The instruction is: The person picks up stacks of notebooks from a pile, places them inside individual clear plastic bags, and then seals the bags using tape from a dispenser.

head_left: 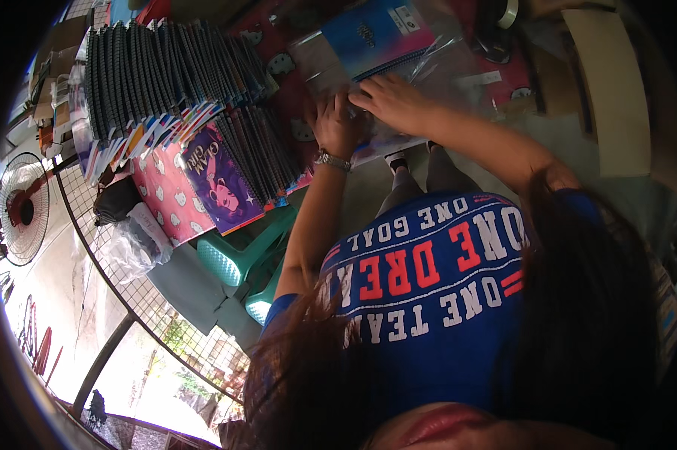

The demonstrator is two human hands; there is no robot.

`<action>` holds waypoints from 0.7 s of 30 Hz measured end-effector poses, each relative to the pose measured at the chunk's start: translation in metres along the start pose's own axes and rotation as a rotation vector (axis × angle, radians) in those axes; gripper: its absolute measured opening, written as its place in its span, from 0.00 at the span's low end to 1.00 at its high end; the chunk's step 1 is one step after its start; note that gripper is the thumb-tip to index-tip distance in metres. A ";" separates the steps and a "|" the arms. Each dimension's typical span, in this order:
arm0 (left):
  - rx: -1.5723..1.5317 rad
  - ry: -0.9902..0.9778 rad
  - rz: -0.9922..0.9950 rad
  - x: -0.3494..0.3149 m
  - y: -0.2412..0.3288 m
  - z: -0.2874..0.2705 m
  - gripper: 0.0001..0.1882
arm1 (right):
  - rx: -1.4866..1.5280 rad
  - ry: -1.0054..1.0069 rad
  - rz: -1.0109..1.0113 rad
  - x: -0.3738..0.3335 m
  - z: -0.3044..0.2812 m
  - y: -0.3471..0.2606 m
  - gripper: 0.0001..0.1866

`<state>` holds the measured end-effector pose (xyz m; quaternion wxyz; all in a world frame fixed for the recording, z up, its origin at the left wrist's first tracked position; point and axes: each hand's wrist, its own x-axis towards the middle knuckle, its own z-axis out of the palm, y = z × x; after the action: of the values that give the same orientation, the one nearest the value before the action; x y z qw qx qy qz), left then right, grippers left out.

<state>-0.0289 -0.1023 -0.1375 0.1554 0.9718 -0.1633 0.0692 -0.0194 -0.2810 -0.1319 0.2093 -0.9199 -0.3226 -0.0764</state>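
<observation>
A blue-and-pink spiral notebook [376, 37] lies on the table at top centre, with a clear plastic sheet or bag [440, 75] about it. Just below its spiral edge, my right hand [392, 101] rests on the plastic with fingers apart and slightly bent. Close beside it is my left hand [335, 127], a metal-banded watch on the wrist. Its fingers point away from me at the plastic's near edge, dark and smeared, so their grip is unclear. To the left, many spiral notebooks [158, 67] are stacked in overlapping rows, one purple illustrated cover [222, 180] facing up.
Red patterned cloth [170, 191] covers the table. Green plastic stools [230, 259] stand below its left part. A roll of tape [509, 13] is at the top right, with cardboard [608, 90] beyond. At left are a fan [23, 210], a wire-mesh barrier [121, 289] and crumpled plastic [136, 244].
</observation>
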 end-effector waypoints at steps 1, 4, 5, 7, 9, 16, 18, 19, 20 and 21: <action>-0.064 -0.044 -0.012 0.004 -0.027 0.016 0.25 | -0.121 0.011 -0.015 -0.007 -0.011 0.003 0.14; -0.563 -0.020 -0.231 0.024 -0.067 0.027 0.07 | -0.269 -0.127 0.231 -0.026 -0.027 0.063 0.18; -0.590 -0.019 -0.244 0.036 -0.075 0.021 0.07 | -0.296 -0.138 0.315 -0.032 -0.036 0.095 0.17; -0.556 0.056 -0.425 0.054 -0.103 0.020 0.06 | -0.154 -0.159 0.372 -0.019 -0.060 0.156 0.14; -0.463 0.208 -0.493 0.068 -0.097 0.033 0.08 | 0.170 -0.204 0.409 -0.006 -0.060 0.219 0.11; 0.155 -0.274 0.165 0.043 0.052 0.083 0.39 | 0.267 -0.618 0.485 0.051 -0.023 0.298 0.13; 0.194 -0.311 0.142 0.047 0.065 0.102 0.42 | -0.059 -0.636 0.352 0.062 0.012 0.343 0.13; 0.206 -0.314 0.071 0.040 0.053 0.102 0.42 | 0.162 -0.457 0.653 0.104 0.011 0.298 0.13; 0.189 -0.323 0.056 0.040 0.053 0.100 0.42 | 0.107 -0.289 0.585 0.121 0.014 0.279 0.15; 0.172 -0.336 0.047 0.042 0.056 0.096 0.42 | 0.057 -0.122 0.522 0.135 0.019 0.270 0.19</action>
<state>-0.0007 -0.1959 -0.2044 0.0409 0.9754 -0.2029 -0.0766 0.2548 -0.3873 -0.2022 0.2278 -0.9687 -0.0885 0.0447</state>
